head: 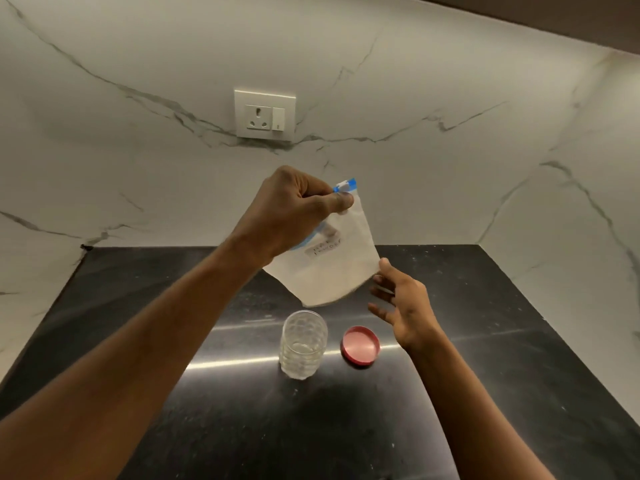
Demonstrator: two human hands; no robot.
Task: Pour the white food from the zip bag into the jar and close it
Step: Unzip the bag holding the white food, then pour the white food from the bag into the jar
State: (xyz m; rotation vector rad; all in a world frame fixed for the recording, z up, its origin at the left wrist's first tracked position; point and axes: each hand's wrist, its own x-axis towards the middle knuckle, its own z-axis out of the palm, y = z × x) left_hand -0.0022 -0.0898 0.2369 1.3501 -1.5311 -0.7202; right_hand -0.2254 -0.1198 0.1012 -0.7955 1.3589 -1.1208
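My left hand pinches the blue zip top of a clear zip bag filled with white food, holding it in the air above the counter. The bag hangs tilted, with a small label on its front. My right hand is open beside the bag's lower right corner, fingers spread, thumb close to the corner; I cannot tell if it touches. Below the bag a clear dimpled jar stands upright and open on the black counter. Its red lid lies flat just to the jar's right.
A marble wall rises behind the counter, with a white power socket at its middle. Marble also runs along the left and right sides of the black counter.
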